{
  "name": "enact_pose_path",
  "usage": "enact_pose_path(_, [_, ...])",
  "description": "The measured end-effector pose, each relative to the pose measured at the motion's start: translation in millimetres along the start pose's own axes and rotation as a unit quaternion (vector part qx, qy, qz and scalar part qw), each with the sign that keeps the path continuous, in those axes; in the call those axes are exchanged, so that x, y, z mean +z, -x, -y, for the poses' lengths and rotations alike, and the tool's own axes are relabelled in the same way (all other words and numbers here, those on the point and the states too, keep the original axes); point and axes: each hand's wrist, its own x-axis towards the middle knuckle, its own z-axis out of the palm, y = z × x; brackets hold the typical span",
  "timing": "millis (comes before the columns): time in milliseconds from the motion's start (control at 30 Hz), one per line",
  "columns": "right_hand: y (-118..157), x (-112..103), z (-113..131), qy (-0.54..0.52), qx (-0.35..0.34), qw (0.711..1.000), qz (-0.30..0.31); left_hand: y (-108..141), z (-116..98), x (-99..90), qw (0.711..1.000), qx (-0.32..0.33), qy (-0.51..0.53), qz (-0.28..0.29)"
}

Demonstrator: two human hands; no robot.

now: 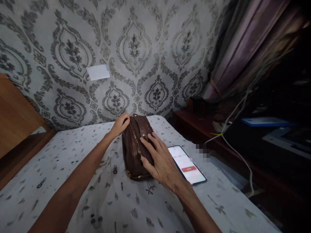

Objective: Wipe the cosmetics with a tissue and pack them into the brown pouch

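A brown leather bag (pixel 133 158) with gold-coloured zips lies on the patterned bedsheet. At its far left corner, my left hand (pixel 120 124) is closed on the bag's edge, its fingers bent near the end of a zip. Whether it also pinches a zip pull is too small to make out. My right hand (pixel 159 158) rests on the bag's top and right side with fingers spread, the thumb by the near part of the zip. Part of the bag's right side is hidden under this hand.
A phone (pixel 194 176) with a lit screen lies right of the bag, close to my right wrist. The bed (pixel 102 200) meets a patterned wall (pixel 133 48) behind. Wooden furniture (pixel 19 119) stands left; a white cable (pixel 249 168) hangs on the right.
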Motion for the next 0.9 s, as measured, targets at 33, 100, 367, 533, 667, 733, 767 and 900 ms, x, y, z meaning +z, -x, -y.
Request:
enact_pose_path(33, [-1, -2, 2, 0.008, 0.005, 1.000, 0.008, 0, 0, 0.5, 1.000, -0.005, 0.006, -0.003])
enact_pose_path(100, [-3, -5, 7, 0.024, 0.021, 0.999, 0.019, 1, 0, 1.4, 1.000, -0.014, 0.019, -0.010])
enact_pose_path(367, [-11, 11, 23, 0.073, 0.077, 0.994, 0.004, 2, 7, 8.1, 0.994, -0.035, 0.092, -0.046])
enact_pose_path(533, [-11, 15, 21, 0.090, 0.068, 0.993, -0.032, -5, 13, 15.6, 0.983, -0.081, 0.139, -0.093])
enact_pose_path(667, [-10, 18, 19, 0.093, 0.055, 0.993, -0.057, -9, 14, 19.4, 0.978, -0.110, 0.146, -0.104])
enact_pose_path(733, [-9, 20, 17, 0.092, 0.050, 0.992, -0.068, -11, 15, 20.6, 0.977, -0.129, 0.139, -0.100])
enact_pose_path(767, [-8, 21, 17, 0.091, 0.048, 0.992, -0.072, -12, 17, 21.3, 0.975, -0.144, 0.135, -0.100])
enact_pose_path(900, [-7, 24, 15, 0.088, 0.046, 0.992, -0.080, -15, 31, 23.1, 0.956, -0.252, 0.112, -0.104])
